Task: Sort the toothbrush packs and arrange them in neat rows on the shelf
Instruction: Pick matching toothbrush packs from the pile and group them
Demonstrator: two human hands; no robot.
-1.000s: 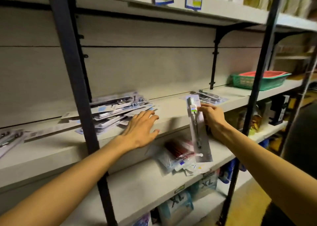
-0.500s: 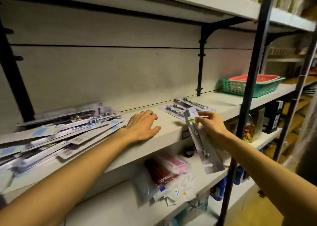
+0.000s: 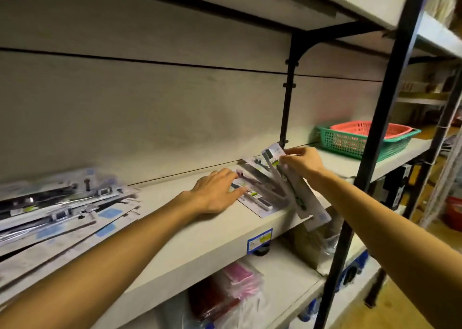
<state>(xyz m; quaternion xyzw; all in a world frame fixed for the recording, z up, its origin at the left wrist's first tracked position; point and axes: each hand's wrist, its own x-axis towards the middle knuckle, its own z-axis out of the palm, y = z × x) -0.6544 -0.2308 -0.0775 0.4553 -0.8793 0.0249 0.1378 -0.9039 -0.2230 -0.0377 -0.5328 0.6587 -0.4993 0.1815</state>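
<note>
Loose heap: I'm seeing the unsorted toothbrush packs [image 3: 57, 203] lying jumbled at the far left of the shelf [image 3: 190, 243], overlapping at odd angles and well apart from both hands.
Left hand: my left hand [image 3: 215, 191] is lying flat on the shelf, fingers straight and close together, tips pressing the near edge of the sorted packs [image 3: 260, 191].
Sorted packs: they're lying flat mid-shelf, fanned a little and reaching the front lip.
Right hand: my right hand [image 3: 302, 163] is pinching the top of the held pack [image 3: 295, 188], fingers and thumb clamped on its card; its lower end is hanging tilted past the shelf edge.
Doing it well: I'm judging the held pack wants levelling first, then laying beside the flat ones with edges parallel, left hand steadying them.
Baskets: green and red baskets [image 3: 360, 141] are sitting further right.
</note>
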